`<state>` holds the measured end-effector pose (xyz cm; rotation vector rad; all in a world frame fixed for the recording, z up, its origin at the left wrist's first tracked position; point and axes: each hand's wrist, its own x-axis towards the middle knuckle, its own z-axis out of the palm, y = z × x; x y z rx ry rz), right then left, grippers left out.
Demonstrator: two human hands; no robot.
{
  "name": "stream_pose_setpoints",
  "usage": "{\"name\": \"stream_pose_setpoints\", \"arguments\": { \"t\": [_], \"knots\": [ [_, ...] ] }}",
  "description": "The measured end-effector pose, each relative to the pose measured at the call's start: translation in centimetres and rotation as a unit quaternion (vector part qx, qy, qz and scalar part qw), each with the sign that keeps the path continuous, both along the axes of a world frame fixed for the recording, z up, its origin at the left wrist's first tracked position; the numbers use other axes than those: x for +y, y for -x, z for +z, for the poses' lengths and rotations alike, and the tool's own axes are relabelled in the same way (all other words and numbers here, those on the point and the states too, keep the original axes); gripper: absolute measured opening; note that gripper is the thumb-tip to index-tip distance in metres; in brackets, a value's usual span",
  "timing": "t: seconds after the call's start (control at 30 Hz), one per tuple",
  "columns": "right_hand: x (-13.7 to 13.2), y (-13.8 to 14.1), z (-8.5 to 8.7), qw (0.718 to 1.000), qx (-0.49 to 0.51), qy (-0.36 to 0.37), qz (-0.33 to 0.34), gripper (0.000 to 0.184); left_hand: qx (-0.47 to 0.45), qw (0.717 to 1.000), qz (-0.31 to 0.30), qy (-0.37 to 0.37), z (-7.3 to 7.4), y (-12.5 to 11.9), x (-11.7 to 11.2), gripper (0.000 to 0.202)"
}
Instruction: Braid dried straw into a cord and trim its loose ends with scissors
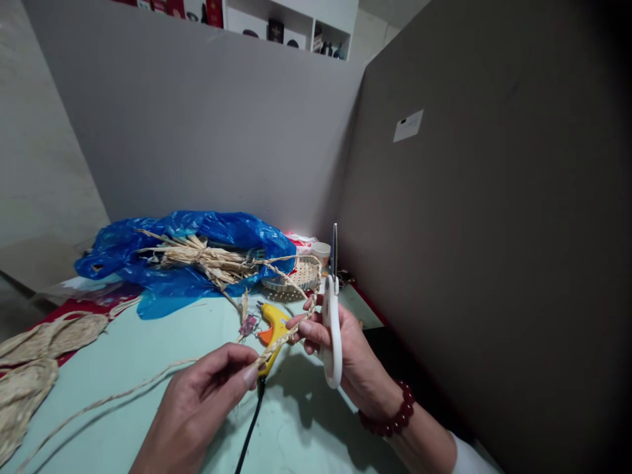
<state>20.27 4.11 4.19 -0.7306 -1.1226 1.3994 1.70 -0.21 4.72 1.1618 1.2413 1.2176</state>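
Observation:
Between my two hands runs a braided straw cord, pale and plaited. My left hand pinches it between thumb and fingertips, and a thinner twisted strand trails off to the left from there. With thumb and fingers my right hand grips the braid further up, where it loops back over the basket. White-handled scissors hang upright on the same right hand, blades pointing up and looking closed. Behind and below the braid lies a yellow hot glue gun with an orange trigger, partly covered by the cord and fingers.
A blue plastic bag with a bundle of dried straw lies at the back. Beside it are a woven basket and a paper cup. Woven straw pieces lie at left. Grey partitions enclose the table.

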Motion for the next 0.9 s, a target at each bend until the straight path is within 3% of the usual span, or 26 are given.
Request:
{"name": "stream_pose_setpoints", "arguments": {
  "t": [0.47,0.73,0.9],
  "knots": [
    [0.1,0.2,-0.6,1.0,0.0,0.016,-0.004,0.035,0.124,0.99,-0.056,-0.034,-1.3,0.1,0.8,0.031],
    [0.3,0.1,-0.7,1.0,-0.011,-0.001,-0.008,0.035,0.043,0.99,-0.136,0.018,-2.5,0.0,1.4,0.029],
    [0.1,-0.1,-0.8,0.998,-0.057,0.002,-0.018,0.037,0.054,0.99,-0.131,-0.013,-2.1,-0.4,1.3,0.023]
  ]
}}
